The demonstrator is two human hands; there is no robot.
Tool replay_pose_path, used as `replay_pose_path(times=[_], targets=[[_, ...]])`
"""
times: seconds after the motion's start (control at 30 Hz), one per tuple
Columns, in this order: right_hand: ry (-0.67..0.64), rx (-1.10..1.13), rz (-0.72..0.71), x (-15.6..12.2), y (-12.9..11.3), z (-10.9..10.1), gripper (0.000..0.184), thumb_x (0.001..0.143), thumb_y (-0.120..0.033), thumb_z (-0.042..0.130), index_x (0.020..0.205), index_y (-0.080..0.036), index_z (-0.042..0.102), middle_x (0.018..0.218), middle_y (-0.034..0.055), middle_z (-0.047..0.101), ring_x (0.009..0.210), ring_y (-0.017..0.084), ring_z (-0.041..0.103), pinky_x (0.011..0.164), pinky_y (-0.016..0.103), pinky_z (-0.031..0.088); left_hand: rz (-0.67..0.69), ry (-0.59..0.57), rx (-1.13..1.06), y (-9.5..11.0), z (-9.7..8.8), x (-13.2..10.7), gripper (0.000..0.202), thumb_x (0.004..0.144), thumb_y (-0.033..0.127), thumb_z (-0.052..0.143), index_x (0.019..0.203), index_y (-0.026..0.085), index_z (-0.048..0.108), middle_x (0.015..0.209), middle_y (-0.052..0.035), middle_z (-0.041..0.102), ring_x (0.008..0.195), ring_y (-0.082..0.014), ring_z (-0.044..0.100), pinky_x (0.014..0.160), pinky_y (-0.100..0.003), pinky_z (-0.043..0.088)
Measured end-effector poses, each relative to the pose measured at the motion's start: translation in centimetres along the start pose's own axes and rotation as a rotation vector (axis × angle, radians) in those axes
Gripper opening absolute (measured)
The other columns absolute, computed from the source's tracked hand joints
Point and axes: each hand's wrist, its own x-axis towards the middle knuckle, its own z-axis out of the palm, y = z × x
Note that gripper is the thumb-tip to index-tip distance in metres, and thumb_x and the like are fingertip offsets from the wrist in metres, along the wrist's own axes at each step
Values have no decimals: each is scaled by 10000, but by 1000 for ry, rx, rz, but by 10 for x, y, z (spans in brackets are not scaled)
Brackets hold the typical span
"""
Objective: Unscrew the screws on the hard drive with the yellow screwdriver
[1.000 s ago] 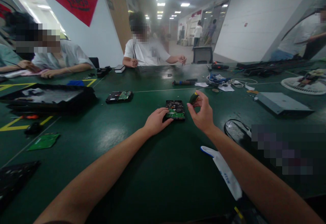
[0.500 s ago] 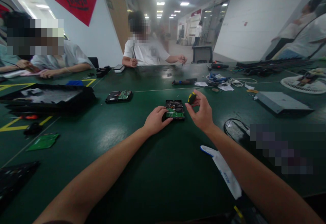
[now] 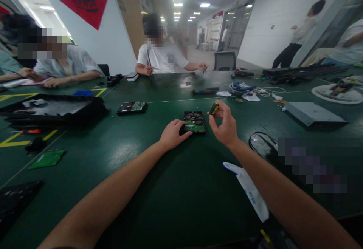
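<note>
A hard drive (image 3: 195,121) lies on the green table with its circuit board facing up. My left hand (image 3: 174,134) grips it along its left side, fingers at the upper edge and thumb at the lower one. To the right of the drive, my right hand (image 3: 224,123) is raised and closed on a screwdriver (image 3: 214,108) with a yellow and black handle. The screwdriver's tip cannot be made out. A white glove (image 3: 252,192) with a blue edge lies under my right forearm.
A second hard drive (image 3: 132,107) lies to the left, near a black tray (image 3: 53,109). Further forward are a green circuit board (image 3: 47,158) and, on the right, a grey metal box (image 3: 314,113). Cables (image 3: 242,87) lie behind. Co-workers sit across the table.
My right hand has shifted very slightly to the right, and the screwdriver handle in it has tilted a little. My left hand stays on the hard drive. A person in the background right has moved.
</note>
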Motion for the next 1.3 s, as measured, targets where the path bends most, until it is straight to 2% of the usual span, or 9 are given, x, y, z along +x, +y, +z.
replay_pose_path(times=[0.23, 0.33, 0.47, 0.73, 0.9, 1.1, 1.3], targets=[[15, -51, 32, 1, -1, 0, 726, 944, -299, 667, 1596, -284, 346, 1341, 136, 636, 915, 257, 724, 818, 467, 661, -1, -10, 15, 1, 0, 1, 504, 935, 566, 675, 1293, 212, 643, 1238, -115, 669, 1149, -300, 624, 1001, -460, 535], [10, -74, 1, 1, -2, -1, 697, 941, -290, 669, 1577, -284, 385, 1375, 136, 623, 956, 266, 718, 860, 486, 652, -4, -15, 16, 1, 0, 1, 503, 938, 567, 668, 1299, 217, 640, 1242, -115, 667, 1149, -301, 623, 995, -463, 535], [-11, -6, 18, 1, -1, 0, 685, 963, -253, 620, 1592, -278, 350, 1409, 144, 617, 979, 256, 736, 908, 474, 643, -5, -13, 12, 1, -1, 0, 503, 934, 564, 672, 1298, 219, 640, 1242, -116, 667, 1156, -305, 624, 992, -470, 537], [6, -36, 17, 0, 1, -1, 685, 927, -318, 711, 1542, -278, 412, 1396, 142, 614, 984, 281, 718, 815, 481, 663, -2, -18, 0, 3, -4, 0, 497, 930, 560, 675, 1289, 217, 646, 1244, -118, 666, 1162, -308, 628, 991, -468, 541], [-6, 9, 15, 1, -1, -1, 653, 971, -253, 632, 1572, -263, 377, 1407, 145, 611, 1011, 265, 724, 906, 472, 643, 1, -20, 13, 1, -2, 0, 509, 916, 551, 695, 1294, 215, 640, 1243, -119, 666, 1159, -311, 625, 999, -476, 539], [1, -40, 8, 1, 0, -1, 660, 941, -297, 683, 1545, -300, 416, 1330, 119, 633, 942, 261, 703, 818, 477, 657, 4, -22, 5, 1, -2, 0, 501, 933, 550, 673, 1295, 205, 637, 1259, -122, 658, 1164, -310, 620, 999, -479, 541], [-9, 20, 7, 1, 0, 0, 666, 960, -238, 604, 1579, -276, 362, 1414, 146, 608, 993, 264, 730, 909, 488, 641, 2, -28, 12, 1, -2, -1, 499, 919, 513, 690, 1311, 211, 626, 1264, -124, 651, 1167, -313, 618, 999, -485, 541]])
